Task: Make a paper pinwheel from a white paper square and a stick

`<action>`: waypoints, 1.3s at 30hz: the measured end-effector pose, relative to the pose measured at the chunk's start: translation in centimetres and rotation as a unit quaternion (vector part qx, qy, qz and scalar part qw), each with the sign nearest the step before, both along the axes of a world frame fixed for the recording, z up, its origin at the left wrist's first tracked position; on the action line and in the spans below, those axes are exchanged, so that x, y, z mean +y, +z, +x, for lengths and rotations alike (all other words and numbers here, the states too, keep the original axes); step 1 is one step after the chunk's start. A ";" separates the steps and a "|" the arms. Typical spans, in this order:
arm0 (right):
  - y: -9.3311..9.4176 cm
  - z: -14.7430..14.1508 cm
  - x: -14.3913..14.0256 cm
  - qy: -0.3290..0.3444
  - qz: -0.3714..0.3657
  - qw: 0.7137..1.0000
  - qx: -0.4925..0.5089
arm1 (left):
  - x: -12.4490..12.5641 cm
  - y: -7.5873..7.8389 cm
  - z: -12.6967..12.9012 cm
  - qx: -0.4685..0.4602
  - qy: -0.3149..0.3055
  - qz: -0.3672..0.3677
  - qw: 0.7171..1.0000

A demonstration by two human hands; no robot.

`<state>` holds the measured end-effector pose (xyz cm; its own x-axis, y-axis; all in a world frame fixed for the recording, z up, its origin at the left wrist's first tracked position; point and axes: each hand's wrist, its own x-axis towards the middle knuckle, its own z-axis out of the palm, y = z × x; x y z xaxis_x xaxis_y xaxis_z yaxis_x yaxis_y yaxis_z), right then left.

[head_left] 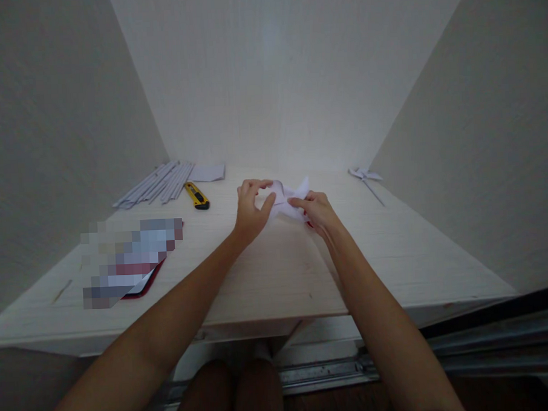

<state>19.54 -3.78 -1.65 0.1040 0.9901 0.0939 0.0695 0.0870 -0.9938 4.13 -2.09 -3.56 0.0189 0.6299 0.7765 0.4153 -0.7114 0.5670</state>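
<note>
A white paper pinwheel (287, 212) with curved, folded blades is between my hands near the middle of the table. My left hand (251, 211) pinches its left blade, with thumb and fingertips curled around the paper edge. On the other side, my right hand (319, 211) grips the pinwheel, its thumb or finger pressed near the centre. A small red bit shows just under the right hand; what it is cannot be made out. Apart from these, another white pinwheel (364, 173) on a thin stick lies at the back right.
Several rolled white paper sticks (157, 183) lie at the back left beside flat white paper (208, 172). A yellow utility knife (196, 195) is in front of them. Nearer, a partly blurred phone-like object (145, 284) has a red edge. Walls enclose the table (268, 284) on three sides.
</note>
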 end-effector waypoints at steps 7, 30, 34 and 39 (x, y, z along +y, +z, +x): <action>-0.2 -0.5 0.1 0.022 0.046 0.998 0.046 | 0.5 -0.1 0.4 -0.172 -0.185 -0.271 0.929; -0.4 -0.4 0.1 0.070 0.020 0.997 0.026 | -0.5 1.1 0.1 -0.269 -0.219 -0.340 0.874; -0.3 -0.9 -0.3 0.052 0.033 0.998 0.013 | -0.6 1.2 0.2 -0.272 -0.218 -0.344 0.872; -0.4 -1.1 -0.1 0.019 0.045 0.998 -0.029 | -0.7 1.2 0.3 -0.268 -0.207 -0.352 0.873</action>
